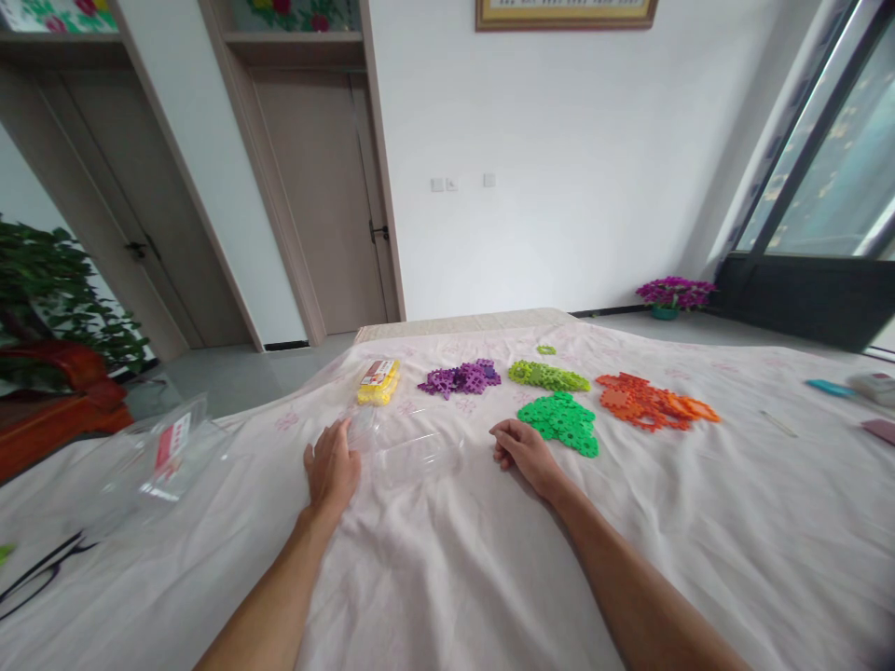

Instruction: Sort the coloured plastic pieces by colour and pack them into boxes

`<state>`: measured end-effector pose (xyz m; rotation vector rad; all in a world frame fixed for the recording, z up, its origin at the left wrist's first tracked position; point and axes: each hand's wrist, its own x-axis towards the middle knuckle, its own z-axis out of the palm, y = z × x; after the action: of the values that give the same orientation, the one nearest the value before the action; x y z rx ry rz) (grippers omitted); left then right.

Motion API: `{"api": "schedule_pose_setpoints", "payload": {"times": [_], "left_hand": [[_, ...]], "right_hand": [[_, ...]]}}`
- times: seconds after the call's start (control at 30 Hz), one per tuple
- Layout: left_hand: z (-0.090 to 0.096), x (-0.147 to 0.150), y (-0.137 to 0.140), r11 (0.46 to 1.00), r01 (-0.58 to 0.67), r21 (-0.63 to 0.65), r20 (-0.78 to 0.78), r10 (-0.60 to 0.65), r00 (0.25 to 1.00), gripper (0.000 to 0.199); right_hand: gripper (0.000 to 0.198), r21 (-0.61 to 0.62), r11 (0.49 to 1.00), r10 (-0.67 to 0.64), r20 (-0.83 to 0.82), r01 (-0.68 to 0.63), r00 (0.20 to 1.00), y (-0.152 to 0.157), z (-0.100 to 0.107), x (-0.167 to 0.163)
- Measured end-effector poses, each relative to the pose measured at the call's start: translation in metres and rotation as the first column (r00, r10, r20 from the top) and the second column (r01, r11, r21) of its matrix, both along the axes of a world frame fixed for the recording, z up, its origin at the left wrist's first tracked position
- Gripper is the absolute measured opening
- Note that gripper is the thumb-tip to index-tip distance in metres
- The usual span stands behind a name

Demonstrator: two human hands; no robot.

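Note:
A clear plastic container [419, 457] lies on its side on the pale cloth between my hands. My left hand [332, 466] rests at its left end, fingers apart and seemingly touching the plastic. To the right of the container, my right hand [523, 451] lies on the cloth with its fingers curled in and nothing visible in them. Just beyond it is a pile of green flower-shaped plastic pieces [563, 421]. Farther back are purple pieces [461, 377], lime-green pieces [547, 376] and a yellow bundle [378, 382] with a label. Orange-red pieces [650, 401] spread out to the right.
A clear plastic bag [164, 461] with a red label and black-framed glasses [46, 568] lie at left. One lime piece [546, 350] sits apart at the back. A thin white stick [778, 423] and a blue object [830, 387] lie at right.

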<state>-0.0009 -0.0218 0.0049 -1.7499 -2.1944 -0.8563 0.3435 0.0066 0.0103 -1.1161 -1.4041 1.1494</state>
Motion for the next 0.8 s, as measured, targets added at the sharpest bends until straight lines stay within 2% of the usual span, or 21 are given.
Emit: {"api": "schedule_pose_setpoints", "payload": {"times": [0.13,0.2,0.27,0.33,0.43,0.5,0.57,0.6,0.63,0.7,0.73,0.8], "left_hand": [[-0.001,-0.006,-0.002,0.993,0.068,0.094,-0.002,-0.068,0.998,0.044],[0.000,-0.009,-0.003,0.982,0.064,0.178,0.054,-0.075,0.996,0.039],[0.004,-0.010,-0.003,0.948,0.049,0.314,0.177,-0.109,0.978,0.038],[0.013,-0.007,-0.002,0.886,-0.002,0.464,0.362,-0.188,0.913,0.039],[0.036,0.003,0.000,0.782,-0.132,0.610,0.627,-0.373,0.684,0.045],[0.056,0.015,0.000,0.719,-0.180,0.671,0.695,-0.526,0.489,0.047],[0.074,0.029,-0.002,0.716,-0.099,0.691,0.701,-0.630,0.334,0.046],[0.081,0.038,-0.004,0.726,-0.041,0.686,0.709,-0.655,0.263,0.045],[0.086,0.047,-0.007,0.742,0.012,0.670,0.726,-0.659,0.196,0.044],[0.089,0.065,-0.014,0.764,0.050,0.644,0.759,-0.646,0.080,0.042],[0.088,0.075,-0.017,0.771,0.075,0.632,0.772,-0.635,0.028,0.041],[0.084,0.092,-0.023,0.792,0.123,0.599,0.800,-0.597,-0.050,0.042]], "right_hand": [[0.031,0.005,1.000,0.005,-0.006,-0.005,1.000,0.000,0.000,-0.001],[0.031,0.007,1.000,0.008,0.005,-0.008,1.000,0.002,-0.002,-0.001],[0.030,0.014,1.000,0.009,0.027,-0.009,1.000,0.002,-0.006,-0.001],[0.028,0.038,0.999,-0.009,0.056,0.007,0.998,0.002,-0.009,-0.001],[0.023,0.194,0.977,-0.119,0.158,0.088,0.980,-0.004,-0.003,-0.003],[0.019,0.377,0.920,-0.212,0.251,0.106,0.944,-0.014,0.011,-0.010],[0.020,0.546,0.838,-0.246,0.343,0.021,0.906,-0.027,0.033,-0.023],[0.028,0.600,0.796,-0.218,0.400,-0.075,0.890,-0.035,0.046,-0.032],[0.043,0.649,0.742,-0.207,0.458,-0.165,0.865,-0.042,0.057,-0.042],[0.075,0.698,0.644,-0.240,0.572,-0.313,0.784,-0.055,0.077,-0.065],[0.082,0.708,0.611,-0.275,0.609,-0.354,0.744,-0.060,0.083,-0.076],[0.082,0.694,0.587,-0.336,0.677,-0.416,0.655,-0.064,0.090,-0.095]]}}
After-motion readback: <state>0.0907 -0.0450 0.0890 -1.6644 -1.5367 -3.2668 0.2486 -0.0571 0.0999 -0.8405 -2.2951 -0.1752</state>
